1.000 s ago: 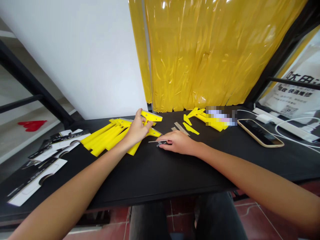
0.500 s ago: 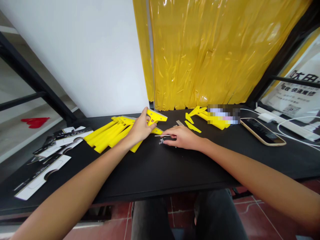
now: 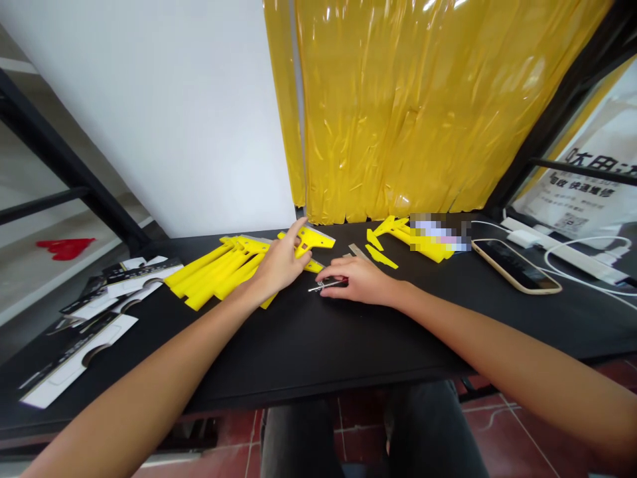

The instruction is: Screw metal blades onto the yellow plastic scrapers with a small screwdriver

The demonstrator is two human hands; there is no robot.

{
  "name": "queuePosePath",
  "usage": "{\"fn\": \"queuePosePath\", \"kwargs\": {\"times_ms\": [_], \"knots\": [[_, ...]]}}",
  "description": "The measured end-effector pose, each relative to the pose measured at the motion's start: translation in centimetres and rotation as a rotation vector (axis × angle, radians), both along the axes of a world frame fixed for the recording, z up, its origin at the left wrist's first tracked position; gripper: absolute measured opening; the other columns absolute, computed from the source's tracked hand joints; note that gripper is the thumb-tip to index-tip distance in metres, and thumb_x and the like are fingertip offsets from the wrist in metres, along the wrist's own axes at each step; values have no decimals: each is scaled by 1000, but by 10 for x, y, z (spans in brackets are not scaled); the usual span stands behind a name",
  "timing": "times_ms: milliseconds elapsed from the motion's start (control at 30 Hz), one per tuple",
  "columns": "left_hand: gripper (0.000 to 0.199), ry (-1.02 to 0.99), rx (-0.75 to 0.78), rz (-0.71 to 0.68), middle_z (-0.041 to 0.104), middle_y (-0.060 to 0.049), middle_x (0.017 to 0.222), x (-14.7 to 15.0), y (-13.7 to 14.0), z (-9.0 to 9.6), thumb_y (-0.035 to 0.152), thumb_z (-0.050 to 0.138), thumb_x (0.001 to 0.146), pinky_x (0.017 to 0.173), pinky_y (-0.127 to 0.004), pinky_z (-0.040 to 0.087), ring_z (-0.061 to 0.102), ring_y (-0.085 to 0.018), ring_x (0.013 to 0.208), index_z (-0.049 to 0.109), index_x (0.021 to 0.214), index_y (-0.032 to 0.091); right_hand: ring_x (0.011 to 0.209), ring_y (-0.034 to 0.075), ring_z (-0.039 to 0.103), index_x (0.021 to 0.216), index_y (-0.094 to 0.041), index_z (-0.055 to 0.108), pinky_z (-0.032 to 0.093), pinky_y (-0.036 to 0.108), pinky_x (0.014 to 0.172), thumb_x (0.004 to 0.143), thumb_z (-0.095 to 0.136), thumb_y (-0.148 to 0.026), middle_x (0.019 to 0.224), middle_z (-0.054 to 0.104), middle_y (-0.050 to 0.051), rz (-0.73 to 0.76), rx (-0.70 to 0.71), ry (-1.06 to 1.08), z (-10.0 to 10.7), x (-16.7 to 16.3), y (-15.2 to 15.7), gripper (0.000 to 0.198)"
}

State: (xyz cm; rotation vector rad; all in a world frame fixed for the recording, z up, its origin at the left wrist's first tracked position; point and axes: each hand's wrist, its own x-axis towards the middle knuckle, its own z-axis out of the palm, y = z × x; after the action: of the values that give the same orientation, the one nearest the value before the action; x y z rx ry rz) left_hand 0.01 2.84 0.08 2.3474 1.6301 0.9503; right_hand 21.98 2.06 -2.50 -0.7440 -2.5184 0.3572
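Note:
My left hand (image 3: 281,262) is closed around a yellow scraper (image 3: 321,239), with its flat, holed head pointing right and its index finger raised. The scraper's handle is mostly hidden under the hand. My right hand (image 3: 368,280) grips a thin screwdriver (image 3: 313,289) whose metal shaft points left, low over the table; a bit of red shows at the fingers. Small silver screws (image 3: 320,284) lie at its fingertips, partly covered. Just behind the right hand is a flat metal blade (image 3: 359,251). More yellow scrapers (image 3: 202,279) lie in a fanned pile beside my left hand.
Loose yellow plates (image 3: 381,256) and yellow handles (image 3: 432,249) lie at the back right of the black table (image 3: 318,345). A phone (image 3: 517,265), white cables and a power strip (image 3: 572,249) are farther right. Printed cardboard sleeves (image 3: 79,358) are stacked at left.
My right hand has turned, and the screwdriver shaft has dropped from above the screws to their level. My left hand stays on the scraper, its index finger now raised more.

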Motion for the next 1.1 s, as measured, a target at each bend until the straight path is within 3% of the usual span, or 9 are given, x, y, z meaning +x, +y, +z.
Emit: {"fn": "queuePosePath", "kwargs": {"times_ms": [233, 500, 667, 767, 967, 1100], "knots": [[66, 39, 21, -56, 64, -5, 97, 2, -4, 2, 27, 59, 88, 72, -32, 46, 58, -18, 70, 38, 151, 27, 76, 14, 61, 104, -24, 76, 39, 26, 71, 93, 64, -38, 85, 67, 2, 0, 42, 19, -15, -14, 3, 22], [59, 86, 41, -87, 68, -7, 97, 4, -8, 3, 27, 56, 90, 74, -33, 45, 63, -23, 81, 45, 148, 27, 75, 13, 59, 95, -20, 72, 41, 26, 73, 91, 63, -30, 86, 65, 2, 2, 70, 30, -16, -16, 4, 13], [46, 121, 9, -112, 68, -4, 77, 2, -10, 9, 30, 52, 94, 72, -33, 47, 62, -21, 67, 55, 140, 23, 69, 11, 56, 95, -21, 70, 40, 24, 63, 90, 61, -28, 89, 65, 1, 10, 238, 91, -7, -13, -4, 13], [47, 45, -88, -136, 64, 0, 66, 1, -11, 14, 33, 51, 96, 65, -32, 49, 63, -19, 60, 52, 142, 24, 67, 11, 55, 96, -21, 71, 41, 24, 64, 91, 60, -28, 83, 63, 1, -75, 315, 234, 5, -5, -5, 14], [52, -494, -487, -328, 69, -14, 110, 15, -21, 17, 36, 53, 96, 41, -25, 47, 68, -16, 57, 38, 143, 22, 64, 12, 51, 98, -19, 70, 44, 26, 62, 94, 58, -28, 76, 55, 1, -199, 389, 479, 24, 18, 4, 16], [33, -665, -710, -425, 69, -15, 111, 28, -29, 13, 37, 51, 96, 36, -23, 47, 68, -17, 59, 48, 124, 19, 66, 13, 51, 98, -20, 70, 44, 27, 63, 94, 58, -26, 77, 55, 1, -215, 363, 484, 24, 21, 7, 14]]}}
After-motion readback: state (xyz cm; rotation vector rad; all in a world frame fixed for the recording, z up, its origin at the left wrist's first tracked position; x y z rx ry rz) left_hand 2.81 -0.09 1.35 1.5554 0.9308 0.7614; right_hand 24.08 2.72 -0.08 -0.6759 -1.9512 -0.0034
